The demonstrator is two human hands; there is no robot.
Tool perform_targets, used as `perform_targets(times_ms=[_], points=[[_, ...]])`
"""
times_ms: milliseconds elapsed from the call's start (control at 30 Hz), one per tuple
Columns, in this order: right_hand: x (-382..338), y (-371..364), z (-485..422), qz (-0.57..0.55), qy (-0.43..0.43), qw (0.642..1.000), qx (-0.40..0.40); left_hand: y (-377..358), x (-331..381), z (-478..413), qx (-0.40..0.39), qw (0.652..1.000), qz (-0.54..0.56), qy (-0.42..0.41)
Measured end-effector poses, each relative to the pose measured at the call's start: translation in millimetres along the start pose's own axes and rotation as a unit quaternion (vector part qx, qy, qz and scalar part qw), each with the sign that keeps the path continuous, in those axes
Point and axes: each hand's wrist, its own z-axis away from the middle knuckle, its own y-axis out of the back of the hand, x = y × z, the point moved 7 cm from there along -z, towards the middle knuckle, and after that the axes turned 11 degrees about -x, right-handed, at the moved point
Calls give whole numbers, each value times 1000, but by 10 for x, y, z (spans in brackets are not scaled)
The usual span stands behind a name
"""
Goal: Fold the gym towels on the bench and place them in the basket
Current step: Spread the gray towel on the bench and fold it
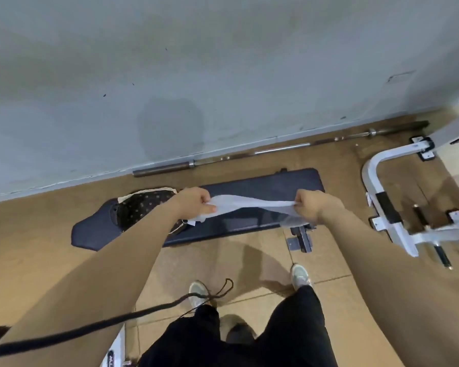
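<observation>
A white gym towel [252, 203] hangs stretched between both hands above the dark blue padded bench [263, 184]. My left hand [194, 201] grips its left end and my right hand [312, 205] grips its right end, the cloth sagging slightly between them. A dark patterned cloth with a cream edge [143, 205] lies on the left part of the bench, partly hidden by my left forearm. No basket is in view.
A steel barbell [276, 148] lies on the floor along the grey wall behind the bench. A white metal gym frame [398, 207] stands to the right. My feet and a black strap [90, 327] are on the tan floor in front.
</observation>
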Motion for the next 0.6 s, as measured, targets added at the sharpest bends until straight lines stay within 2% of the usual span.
perform_targets(times_ms=[133, 300, 433, 500, 600], points=[[-172, -547, 57, 15, -33, 997, -74, -611, -384, -67, -108, 993, -22, -32], [-141, -640, -97, -13, -43, 996, -78, -1004, -707, -243, -177, 984, 28, -14], [6, -556, -516, -16, -62, 996, -58, -1059, -859, -600, -156, 984, 80, 6], [94, -523, -833, -4, -74, 997, -38, -1053, -909, -869, -122, 987, 101, 12], [176, -506, -1456, 22, -80, 996, 15, -1056, -953, -1445, -59, 980, 191, 19]])
